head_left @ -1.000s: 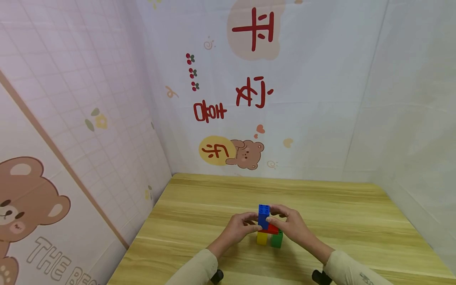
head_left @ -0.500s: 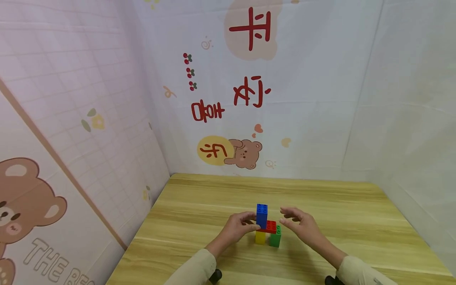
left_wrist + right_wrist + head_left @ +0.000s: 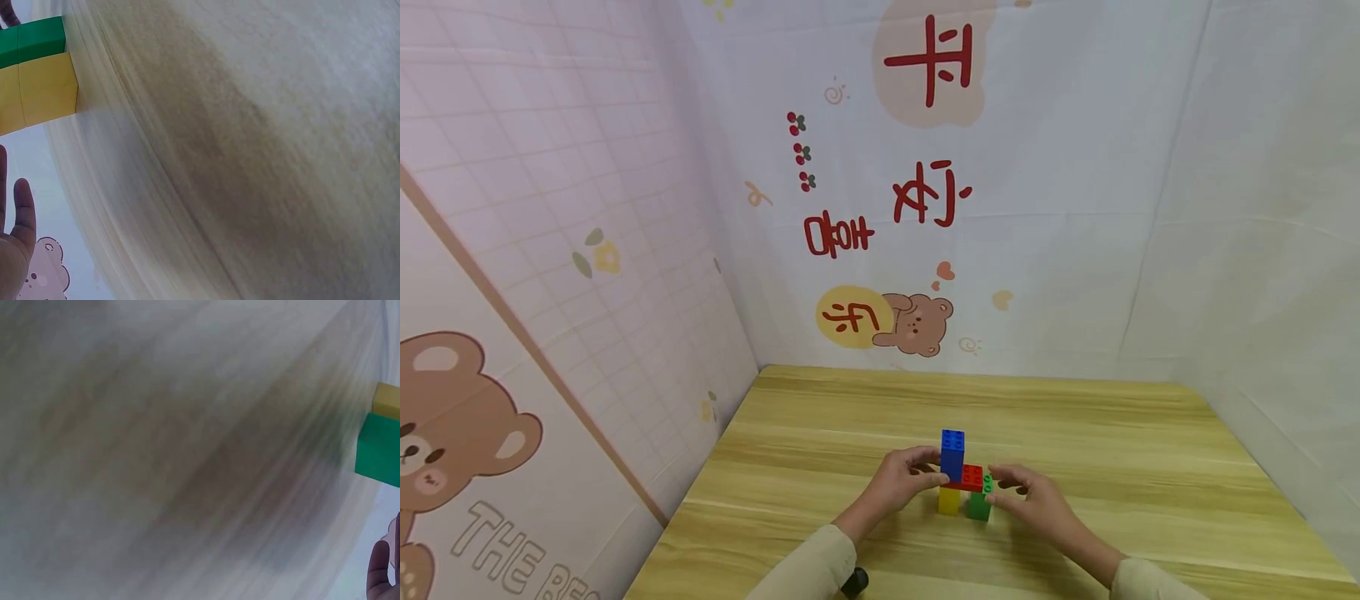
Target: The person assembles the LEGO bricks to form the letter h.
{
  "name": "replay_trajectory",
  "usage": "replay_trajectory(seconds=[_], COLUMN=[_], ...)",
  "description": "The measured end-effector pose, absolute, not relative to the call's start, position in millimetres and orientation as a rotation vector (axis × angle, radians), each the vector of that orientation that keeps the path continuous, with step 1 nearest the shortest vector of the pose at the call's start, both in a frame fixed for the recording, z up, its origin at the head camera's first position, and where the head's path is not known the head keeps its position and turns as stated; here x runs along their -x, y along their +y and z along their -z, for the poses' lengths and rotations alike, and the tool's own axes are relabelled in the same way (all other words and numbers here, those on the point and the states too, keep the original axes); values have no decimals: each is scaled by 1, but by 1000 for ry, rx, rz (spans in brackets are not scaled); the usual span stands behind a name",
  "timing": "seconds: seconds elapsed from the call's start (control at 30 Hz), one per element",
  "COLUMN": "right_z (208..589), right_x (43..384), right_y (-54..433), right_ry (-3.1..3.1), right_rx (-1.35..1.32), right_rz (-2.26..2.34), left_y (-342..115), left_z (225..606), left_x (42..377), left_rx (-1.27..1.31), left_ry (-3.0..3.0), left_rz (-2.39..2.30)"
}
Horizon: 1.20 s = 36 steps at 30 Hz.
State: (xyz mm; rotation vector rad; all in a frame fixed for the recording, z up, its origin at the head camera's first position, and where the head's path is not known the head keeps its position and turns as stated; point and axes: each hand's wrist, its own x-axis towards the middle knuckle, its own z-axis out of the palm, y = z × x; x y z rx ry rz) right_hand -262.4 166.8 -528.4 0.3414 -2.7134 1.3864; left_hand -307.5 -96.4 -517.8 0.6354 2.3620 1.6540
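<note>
A small toy-brick structure stands on the table. Its yellow column and green column are upright side by side, with a gap between them. A flat red brick lies across the yellow column and reaches the green one. On the red brick's left end rises a tall blue brick. My left hand grips the blue brick low down, thumb in front, its other fingertips hidden behind. With thumb and fingers, my right hand pinches the top of the green column. Both wrist views catch the columns only partly.
The wood-grain table reaches back to a printed cloth wall. Another printed cloth borders the left side. A dark cylindrical object shows beside the left sleeve.
My right hand let go of the blue brick, drew back to the right with fingers apart, then came in lower onto the green column's top. My left hand kept its grip.
</note>
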Motion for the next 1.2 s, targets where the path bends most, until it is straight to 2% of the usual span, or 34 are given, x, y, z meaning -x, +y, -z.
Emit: replay_trajectory(seconds=[1.2], right_z=[532], right_x=[261], right_y=[166], right_ry=[-2705], right_rx=[-341], right_rz=[-1509], left_y=[-89], left_z=[522], left_x=[303], left_rx=[-625], left_ry=[2375], left_rz=[-1661])
